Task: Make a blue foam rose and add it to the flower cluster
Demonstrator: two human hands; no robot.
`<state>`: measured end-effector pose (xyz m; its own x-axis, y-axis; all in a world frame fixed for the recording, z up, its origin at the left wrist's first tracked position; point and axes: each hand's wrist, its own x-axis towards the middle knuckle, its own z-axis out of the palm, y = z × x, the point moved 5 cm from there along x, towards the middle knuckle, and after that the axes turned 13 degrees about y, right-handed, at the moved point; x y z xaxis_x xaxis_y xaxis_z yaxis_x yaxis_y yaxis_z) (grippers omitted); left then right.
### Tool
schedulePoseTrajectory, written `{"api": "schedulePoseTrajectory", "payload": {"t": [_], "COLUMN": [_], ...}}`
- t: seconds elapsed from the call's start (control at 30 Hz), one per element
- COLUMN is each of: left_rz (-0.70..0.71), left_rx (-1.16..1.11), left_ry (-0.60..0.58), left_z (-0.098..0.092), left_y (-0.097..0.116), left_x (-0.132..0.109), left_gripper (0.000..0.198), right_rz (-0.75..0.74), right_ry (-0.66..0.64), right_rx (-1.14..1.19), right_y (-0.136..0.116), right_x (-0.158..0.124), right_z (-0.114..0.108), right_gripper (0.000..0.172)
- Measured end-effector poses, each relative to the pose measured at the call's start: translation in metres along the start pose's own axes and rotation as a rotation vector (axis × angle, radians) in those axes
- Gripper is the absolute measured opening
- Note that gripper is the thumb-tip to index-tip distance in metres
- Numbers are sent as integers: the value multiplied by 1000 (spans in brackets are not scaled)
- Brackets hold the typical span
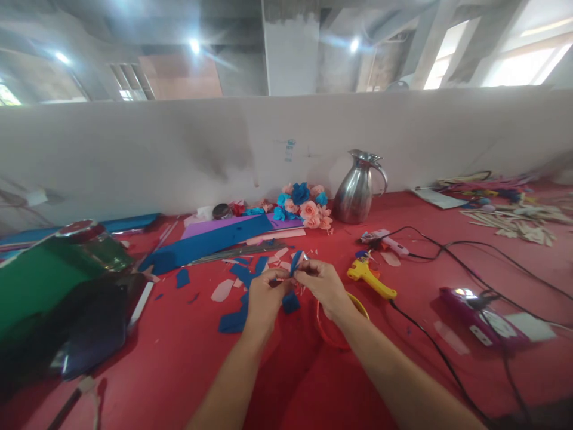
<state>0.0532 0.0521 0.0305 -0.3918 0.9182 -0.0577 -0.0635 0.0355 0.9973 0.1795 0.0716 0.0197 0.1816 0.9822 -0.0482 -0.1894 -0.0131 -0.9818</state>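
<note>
My left hand (267, 294) and my right hand (323, 285) meet over the middle of the red table (188, 370). Between their fingertips they pinch a small strip of blue paper (295, 261), which stands upright. Cut pieces of blue paper (233, 322) lie beside and beneath my left hand, with pale pink scraps (222, 290) among them. Under my right wrist is a round ring or basket rim (321, 325), red and yellow. A yellow glue gun (371, 279) rests just right of my right hand.
Blue and pink paper flowers (308, 210) sit at the back beside a metal jug (357, 191). A purple power strip (483, 319), black cables and a pink tool (389, 242) lie at right. Left are a glass jar (96, 245) and dark tablet (98, 322). A white wall (134, 155) stands behind.
</note>
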Motion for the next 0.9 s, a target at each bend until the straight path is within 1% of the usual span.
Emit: {"api": "schedulePoseTrajectory", "payload": {"t": [0.07,0.1,0.2,0.27,0.3,0.4,0.5,0.7,0.9], "left_rz": [-9,-43,-238,-343,-369,-370,-352,-382,-375], "left_rx": [-11,-26,-118,-181,-202,-229,-241,-256,-275], "left_ry": [-29,-64,-186,-220,-222,-220,-249,-268,-265], "left_z": [1,1,3,3,2,3,5,6,6], "left_y": [0,-1,-9,-14,-15,-17,-15,-10,-10], "left_x": [0,0,0,1,2,4,3,0,-2], "left_gripper": [12,15,25,26,26,26,26,24,24], "right_rz": [-6,-6,8,34,47,59,51,73,73], "right_ry": [7,8,5,-25,-43,-68,-69,-126,-102], "right_rx": [-10,-12,-4,9,16,28,15,18,40], "right_y": [-2,-3,-5,-5,-4,-3,-3,-13,-18], "right_x": [-1,-1,-1,0,-1,-1,-1,-4,-4], "right_z": [0,-1,-2,-2,-1,1,2,0,-3], "right_gripper": [6,6,9,12,14,16,16,19,17]}}
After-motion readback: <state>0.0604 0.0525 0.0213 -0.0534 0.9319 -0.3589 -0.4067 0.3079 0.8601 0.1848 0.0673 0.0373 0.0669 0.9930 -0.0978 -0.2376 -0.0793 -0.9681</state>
